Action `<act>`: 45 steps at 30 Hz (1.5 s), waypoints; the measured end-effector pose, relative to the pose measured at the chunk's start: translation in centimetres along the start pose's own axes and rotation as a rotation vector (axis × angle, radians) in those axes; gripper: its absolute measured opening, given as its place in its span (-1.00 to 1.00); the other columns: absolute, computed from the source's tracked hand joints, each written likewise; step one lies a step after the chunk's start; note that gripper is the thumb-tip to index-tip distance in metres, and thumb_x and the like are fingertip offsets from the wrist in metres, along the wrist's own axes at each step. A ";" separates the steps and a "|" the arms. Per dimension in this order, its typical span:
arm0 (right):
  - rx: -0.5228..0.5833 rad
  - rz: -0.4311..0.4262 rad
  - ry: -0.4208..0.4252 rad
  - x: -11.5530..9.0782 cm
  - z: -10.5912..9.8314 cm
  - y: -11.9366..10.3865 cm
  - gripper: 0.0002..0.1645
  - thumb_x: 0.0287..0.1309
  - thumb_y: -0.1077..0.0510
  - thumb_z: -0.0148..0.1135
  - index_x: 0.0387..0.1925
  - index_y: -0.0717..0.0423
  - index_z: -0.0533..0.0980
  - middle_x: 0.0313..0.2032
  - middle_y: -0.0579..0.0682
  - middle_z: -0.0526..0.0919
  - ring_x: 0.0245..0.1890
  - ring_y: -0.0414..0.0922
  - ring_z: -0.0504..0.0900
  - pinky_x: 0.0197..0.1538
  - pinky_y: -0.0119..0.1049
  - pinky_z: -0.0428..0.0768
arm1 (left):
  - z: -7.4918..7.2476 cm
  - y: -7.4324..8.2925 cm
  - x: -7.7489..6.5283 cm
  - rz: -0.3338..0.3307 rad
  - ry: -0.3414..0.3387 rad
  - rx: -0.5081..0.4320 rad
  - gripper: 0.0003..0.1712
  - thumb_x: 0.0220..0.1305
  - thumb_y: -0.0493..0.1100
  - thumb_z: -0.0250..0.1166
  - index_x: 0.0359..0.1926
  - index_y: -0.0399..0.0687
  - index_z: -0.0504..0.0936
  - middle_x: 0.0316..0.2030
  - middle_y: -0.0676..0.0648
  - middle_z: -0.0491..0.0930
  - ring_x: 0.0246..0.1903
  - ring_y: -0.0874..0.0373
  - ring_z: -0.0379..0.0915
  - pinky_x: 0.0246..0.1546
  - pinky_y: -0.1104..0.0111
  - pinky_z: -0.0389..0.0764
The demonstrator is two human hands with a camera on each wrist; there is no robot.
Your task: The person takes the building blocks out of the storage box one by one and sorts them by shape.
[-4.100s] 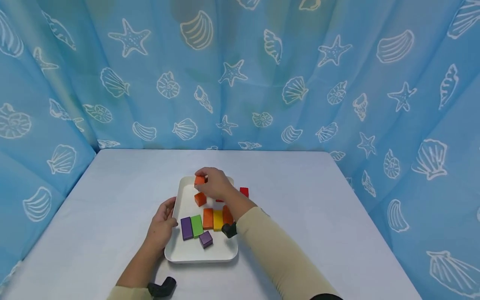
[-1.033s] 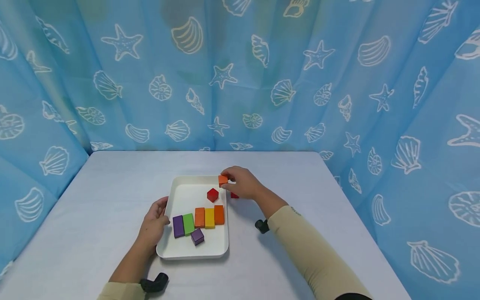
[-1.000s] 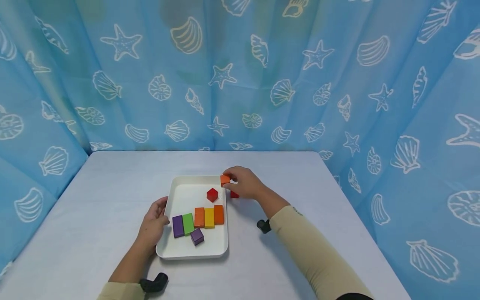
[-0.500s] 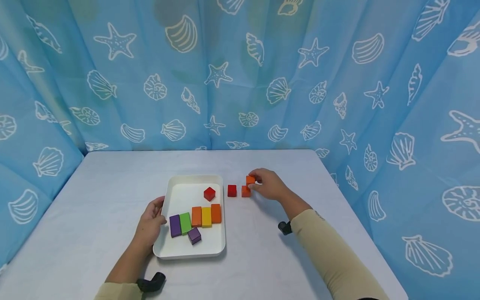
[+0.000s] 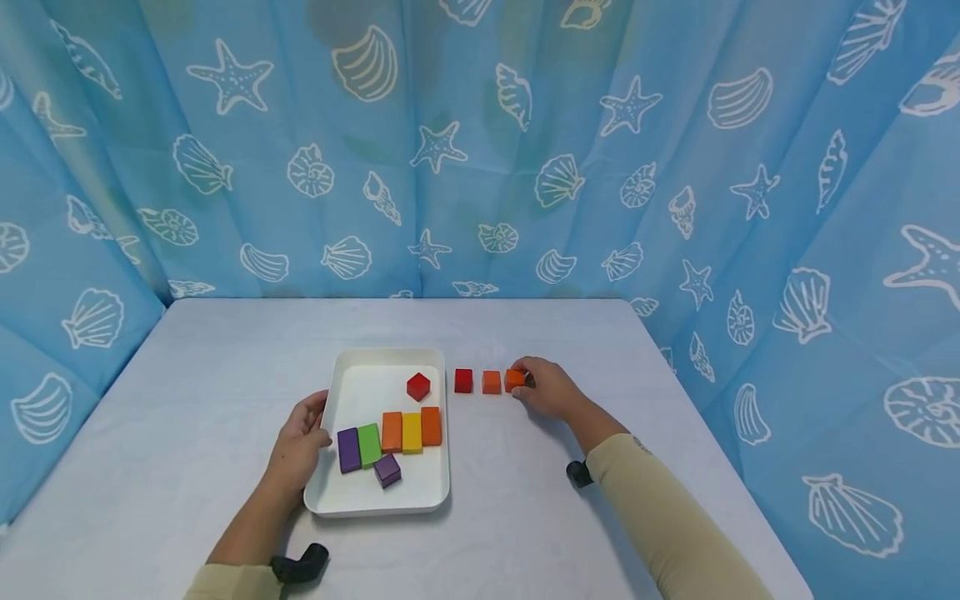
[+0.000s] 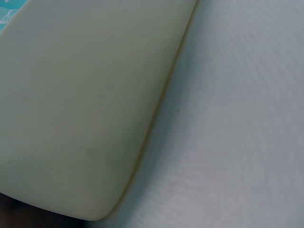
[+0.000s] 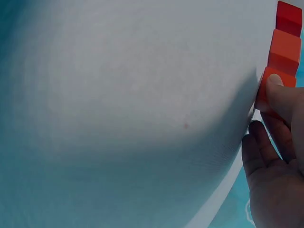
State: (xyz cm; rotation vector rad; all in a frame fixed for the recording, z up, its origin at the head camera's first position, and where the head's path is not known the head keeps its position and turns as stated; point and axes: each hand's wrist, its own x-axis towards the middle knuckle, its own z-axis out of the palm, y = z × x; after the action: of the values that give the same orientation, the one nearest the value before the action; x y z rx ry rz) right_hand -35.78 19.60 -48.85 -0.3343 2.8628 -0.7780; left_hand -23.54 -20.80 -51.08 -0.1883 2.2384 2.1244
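In the head view, a white tray (image 5: 322, 498) lies on the table, its left rim held by my left hand (image 5: 297, 446), thumb over the edge. My right hand (image 5: 551, 390) pinches an orange cube (image 5: 514, 380) between thumb and fingers, at table level. Left of that cube stand another orange cube (image 5: 491, 382) and a red cube (image 5: 463, 381), in a row beside the tray. The right wrist view shows the thumb pressing the held cube (image 7: 266, 97). The left wrist view shows mostly the underside or wall of the tray (image 6: 85, 104); the left fingers are barely visible there.
Inside the tray are a red cube (image 5: 418, 387), a purple cube (image 5: 387, 471) and oblong blocks: purple (image 5: 349, 451), green (image 5: 369, 445), orange (image 5: 392, 432), yellow (image 5: 412, 432) and another orange (image 5: 431, 426). A blue shell-print curtain (image 5: 450, 192) hangs behind the white table (image 5: 225, 350).
My right hand has carried the orange cube rightward out of the tray, then lowered it to the right of the other orange cube. My left hand stays at the tray's rim.
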 end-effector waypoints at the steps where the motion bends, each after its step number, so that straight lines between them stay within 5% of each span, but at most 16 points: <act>1: 0.005 -0.002 0.007 0.0 0.0 0.0 -0.53 0.38 0.16 0.44 0.26 0.08 0.57 0.05 0.00 0.64 0.05 0.02 0.57 0.21 -0.05 0.65 | 0.0 0.0 0.0 0.000 0.001 0.002 -0.05 0.27 -0.52 -0.06 0.69 -0.23 -0.04 0.68 -0.20 -0.06 0.66 0.00 -0.22 0.62 0.15 -0.06; 13: 0.002 -0.007 0.012 -0.3 -0.3 -0.5 -0.50 0.36 0.18 0.45 0.27 0.09 0.56 0.09 0.04 0.64 0.07 0.06 0.56 0.26 0.00 0.63 | -0.2 0.3 -0.2 -0.003 0.020 0.004 -0.04 0.26 -0.52 -0.05 0.69 -0.23 -0.03 0.68 -0.21 -0.06 0.66 -0.03 -0.21 0.62 0.13 -0.06; 20: -0.047 0.002 -0.049 -0.3 -0.7 -1.5 0.15 0.22 0.09 0.55 0.68 0.03 0.09 0.59 0.15 0.23 0.54 0.17 0.21 0.50 0.20 0.36 | -0.2 0.2 -0.4 -0.010 0.003 -0.001 -0.04 0.25 -0.52 -0.06 0.68 -0.25 -0.04 0.69 -0.22 -0.07 0.66 -0.04 -0.22 0.62 0.12 -0.05; 25: 0.063 0.019 -0.020 1.0 -0.8 -6.1 0.23 0.18 0.03 0.58 0.70 -0.11 0.04 0.63 0.09 0.13 0.58 0.13 0.14 0.44 0.24 0.44 | -0.3 0.1 -0.3 -0.009 0.003 0.005 -0.04 0.25 -0.52 -0.06 0.68 -0.25 -0.03 0.68 -0.22 -0.06 0.66 -0.05 -0.22 0.62 0.11 -0.06; 32: 0.293 -0.015 -0.013 2.9 0.6 -14.6 -0.02 0.30 0.04 0.51 0.62 -0.06 0.22 0.49 0.08 0.41 0.40 0.06 0.46 0.31 0.05 0.63 | 0.0 0.0 0.2 0.007 0.007 -0.011 -0.05 0.24 -0.52 -0.04 0.68 -0.23 0.01 0.67 -0.23 -0.01 0.66 -0.05 -0.18 0.62 0.11 -0.03; 34: 0.232 -0.048 -0.062 3.1 1.3 -16.2 -0.12 0.33 0.05 0.48 0.56 0.01 0.30 0.40 0.10 0.51 0.32 0.03 0.54 0.26 -0.03 0.67 | 0.1 -0.1 0.4 0.011 0.009 -0.020 -0.05 0.24 -0.52 -0.03 0.67 -0.23 0.03 0.67 -0.23 0.00 0.66 -0.05 -0.18 0.62 0.11 -0.03; 37: -0.031 -0.078 -0.118 3.1 2.3 -17.5 -0.23 0.33 -0.02 0.48 0.47 0.05 0.43 0.25 0.04 0.63 0.19 -0.03 0.59 0.28 -0.10 0.64 | 0.3 -0.1 0.5 0.015 0.013 -0.032 -0.06 0.23 -0.52 -0.03 0.66 -0.23 0.05 0.67 -0.22 0.01 0.66 -0.04 -0.17 0.62 0.13 -0.03; 41: -0.380 -0.104 -0.128 3.2 4.0 -17.7 -0.33 0.27 -0.16 0.50 0.30 0.02 0.58 -0.04 -0.08 0.69 0.05 -0.05 0.57 0.50 0.11 0.31 | 0.1 0.1 0.6 0.020 0.016 -0.043 -0.06 0.21 -0.52 -0.03 0.65 -0.24 0.07 0.66 -0.23 0.01 0.66 -0.04 -0.18 0.62 0.15 -0.04; 45: -0.429 -0.126 -0.115 3.3 5.4 -17.3 -0.40 0.20 -0.11 0.56 0.22 -0.02 0.63 -0.11 -0.12 0.69 0.05 -0.06 0.56 0.57 0.23 0.10 | -0.3 -0.1 0.5 0.028 0.006 -0.041 -0.06 0.20 -0.52 -0.03 0.64 -0.26 0.07 0.65 -0.28 0.03 0.66 -0.08 -0.17 0.62 0.12 -0.03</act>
State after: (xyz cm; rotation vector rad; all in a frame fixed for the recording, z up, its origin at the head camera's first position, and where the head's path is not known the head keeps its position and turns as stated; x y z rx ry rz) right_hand -34.88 1.59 -44.85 -0.5940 2.8964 -0.1436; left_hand -24.00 -21.10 -51.22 -0.1668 2.2149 2.1875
